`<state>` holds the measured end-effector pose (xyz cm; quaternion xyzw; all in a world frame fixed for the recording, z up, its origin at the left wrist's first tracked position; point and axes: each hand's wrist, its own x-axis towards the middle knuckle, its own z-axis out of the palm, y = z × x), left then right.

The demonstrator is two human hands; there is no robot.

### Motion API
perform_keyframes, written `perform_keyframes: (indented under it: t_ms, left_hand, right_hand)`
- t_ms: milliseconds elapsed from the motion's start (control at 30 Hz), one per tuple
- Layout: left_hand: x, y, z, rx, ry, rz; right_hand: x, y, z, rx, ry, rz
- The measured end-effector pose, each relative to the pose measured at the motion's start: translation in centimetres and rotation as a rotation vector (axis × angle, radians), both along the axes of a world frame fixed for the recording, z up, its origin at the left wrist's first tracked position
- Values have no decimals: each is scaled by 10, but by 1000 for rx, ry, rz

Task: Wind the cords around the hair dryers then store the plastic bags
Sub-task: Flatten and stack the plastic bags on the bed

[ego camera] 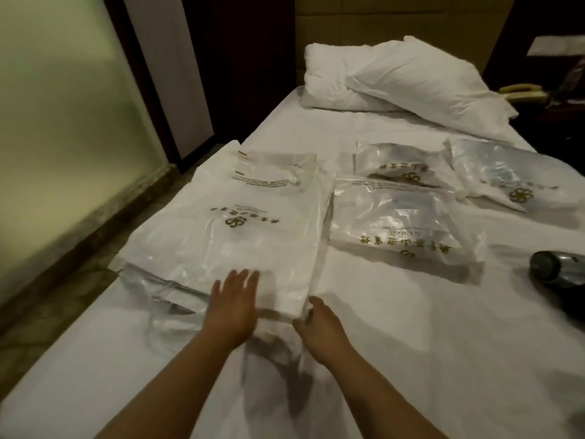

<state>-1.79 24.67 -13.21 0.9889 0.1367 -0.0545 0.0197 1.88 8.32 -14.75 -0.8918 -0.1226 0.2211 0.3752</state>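
Plastic bags, clear with a gold flower logo and gold lettering, lie in a flat stack (pixel 228 236) on the near left part of a white-sheeted bed (pixel 411 327). The left hand (pixel 232 307) rests palm down on the stack's near edge, fingers straight and slightly spread, gripping nothing. The right hand (pixel 319 326) sits at the stack's near right corner, touching the plastic there; its fingers curve toward the edge, but whether they pinch the film or only press against it cannot be told. Both forearms reach in from the bottom of the view.

A loose, crumpled clear bag (pixel 164 289) protrudes from under the stack on the left, near the bed's edge.

Right of the stack, three more filled clear bags bearing the same logo lie on the sheet: one just beside the stack (pixel 408 229), one behind that (pixel 402 167), and one further right (pixel 506 175). Their contents appear dark but are too blurred to identify.

A dark, glossy rounded object (pixel 557 270), possibly a hair dryer, lies at the right edge of the bed, well apart from both hands.

Two white pillows (pixel 405 77) are heaped at the head of the bed. A frosted glass panel (pixel 63 106) stands to the left of the bed.
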Motion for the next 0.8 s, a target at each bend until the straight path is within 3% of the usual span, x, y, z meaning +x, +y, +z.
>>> perform_keyframes:
  t_ms: [67, 133, 267, 533, 633, 733, 800]
  left_hand:
    - [-11, 31, -4, 49, 52, 67]
    - [-19, 48, -10, 90, -18, 29]
    - [-23, 51, -23, 129, -141, -86]
    - [-19, 22, -22, -182, 12, -41]
    - [-20, 23, -22, -145, -33, -51]
    - [-27, 31, -21, -18, -187, -19]
    - [-32, 37, -19, 26, -166, 58]
  right_hand:
    - [-4, 16, -1, 36, 91, -131]
    - [-8, 26, 0, 25, 107, -218]
    - [-12, 37, 7, -121, -124, -304]
    - [3, 56, 14, 119, 118, -403]
    - [6, 53, 15, -37, 57, -319]
    - [4, 38, 21, -277, -136, -175]
    - [4, 24, 29, -369, -249, -115]
